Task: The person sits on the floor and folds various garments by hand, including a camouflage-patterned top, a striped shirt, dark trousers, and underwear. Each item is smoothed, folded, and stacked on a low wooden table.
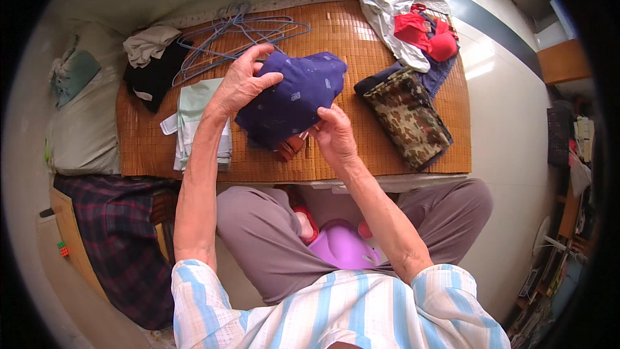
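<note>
A dark blue patterned cloth garment (298,92) hangs between my two hands over the bamboo mat (339,165). My left hand (244,80) pinches its upper left edge between thumb and fingers. Lower down, my right hand (334,133) grips its bottom right edge. Something reddish-brown (290,148) shows just beneath the garment; whether it is part of it I cannot tell. Folded pale green and white cloths (198,106) lie beside my left forearm. A folded camouflage garment (409,118) rests on dark blue clothing to the right of my right hand.
Blue wire hangers (232,34) are heaped at the mat's back. Black clothing (152,77) with a light cloth (152,46) lies at left. A red bra (426,36) and white cloth (397,24) lie back right. A purple plastic item (346,247) is between my legs.
</note>
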A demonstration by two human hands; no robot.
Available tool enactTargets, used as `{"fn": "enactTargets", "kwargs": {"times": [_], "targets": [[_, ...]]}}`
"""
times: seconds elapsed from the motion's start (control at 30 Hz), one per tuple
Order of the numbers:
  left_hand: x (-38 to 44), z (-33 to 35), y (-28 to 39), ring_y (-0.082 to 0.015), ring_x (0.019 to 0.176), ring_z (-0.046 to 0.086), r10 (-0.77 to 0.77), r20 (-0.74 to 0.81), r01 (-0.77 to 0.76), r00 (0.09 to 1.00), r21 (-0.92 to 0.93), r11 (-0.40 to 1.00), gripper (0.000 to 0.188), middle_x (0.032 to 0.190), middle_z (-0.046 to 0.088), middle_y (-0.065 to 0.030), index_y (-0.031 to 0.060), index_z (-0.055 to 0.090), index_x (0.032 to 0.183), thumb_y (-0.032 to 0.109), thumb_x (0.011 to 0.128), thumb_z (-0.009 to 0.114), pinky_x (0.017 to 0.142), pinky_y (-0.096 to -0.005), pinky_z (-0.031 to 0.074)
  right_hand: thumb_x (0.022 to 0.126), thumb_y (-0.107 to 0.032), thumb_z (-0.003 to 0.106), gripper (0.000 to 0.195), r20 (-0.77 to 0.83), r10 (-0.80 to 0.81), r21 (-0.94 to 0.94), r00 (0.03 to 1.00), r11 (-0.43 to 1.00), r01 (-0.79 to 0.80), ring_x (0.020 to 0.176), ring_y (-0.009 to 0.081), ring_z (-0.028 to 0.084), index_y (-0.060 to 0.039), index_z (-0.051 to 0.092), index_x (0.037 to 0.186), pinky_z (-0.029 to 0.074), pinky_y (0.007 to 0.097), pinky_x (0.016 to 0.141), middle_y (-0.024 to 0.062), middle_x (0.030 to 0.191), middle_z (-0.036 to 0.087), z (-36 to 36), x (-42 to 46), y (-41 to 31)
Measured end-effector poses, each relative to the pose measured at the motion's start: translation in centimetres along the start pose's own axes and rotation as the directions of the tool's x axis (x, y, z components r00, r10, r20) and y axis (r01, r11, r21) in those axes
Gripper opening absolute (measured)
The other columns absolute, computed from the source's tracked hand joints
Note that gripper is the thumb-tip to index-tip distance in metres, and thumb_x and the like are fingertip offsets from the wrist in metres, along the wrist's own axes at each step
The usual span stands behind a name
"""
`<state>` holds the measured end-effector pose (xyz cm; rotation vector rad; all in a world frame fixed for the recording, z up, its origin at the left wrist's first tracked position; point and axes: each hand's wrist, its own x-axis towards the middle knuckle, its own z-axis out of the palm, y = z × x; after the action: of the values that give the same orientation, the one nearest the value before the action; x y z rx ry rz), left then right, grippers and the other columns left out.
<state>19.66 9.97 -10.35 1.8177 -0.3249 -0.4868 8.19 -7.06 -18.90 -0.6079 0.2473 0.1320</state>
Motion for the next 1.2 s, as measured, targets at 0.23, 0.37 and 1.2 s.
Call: {"fn": "enactTargets", "kwargs": {"times": [0.23,0.37,1.2], "targets": [[-3.8,2.9,5.4,-0.0137,0.095,0.055,0.170,-0.003,-0.169,0.985,0.095,0.981,0.039,0.100,0.060,-0.0060,0.0036,0.055,0.117,0.011,0.081,0.066,0.087,-0.0271,0.045,0.083,-0.012,0.063,0.042,-0.025,-0.197,-0.033,0.980,0.980,0.196,0.084,0.0138,0.061,-0.0029,0.046,0.120,0.051,0.0295,0.075,0.0064,0.098,0.061,2.5,-3.7,-6.8],[-4.9,5.4,5.4,-0.0162,0.099,0.053,0.159,0.063,-0.152,0.985,-0.102,0.983,0.041,0.106,0.057,-0.0057,0.0031,0.055,0.114,0.011,0.077,0.069,0.089,-0.0278,0.044,0.082,-0.004,0.062,0.045,-0.075,-0.299,-0.285,0.951,0.921,0.267,0.082,0.0122,0.061,-0.0022,0.045,0.124,0.051,0.0258,0.073,0.0057,0.096,0.061,0.7,-5.2,-8.5],[-0.9,10.4,4.1,-0.0196,0.089,0.061,0.254,-0.160,-0.175,0.954,0.389,0.905,0.033,0.097,0.060,-0.0113,0.0003,0.056,0.110,0.017,0.083,0.064,0.080,-0.0308,0.051,0.086,-0.015,0.059,0.019,-0.214,0.000,-0.571,0.977,0.812,-0.125,0.067,0.0158,0.063,-0.0016,0.058,0.100,0.054,0.0302,0.061,0.0070,0.084,0.064,-3.0,-6.0,-17.4]]}}
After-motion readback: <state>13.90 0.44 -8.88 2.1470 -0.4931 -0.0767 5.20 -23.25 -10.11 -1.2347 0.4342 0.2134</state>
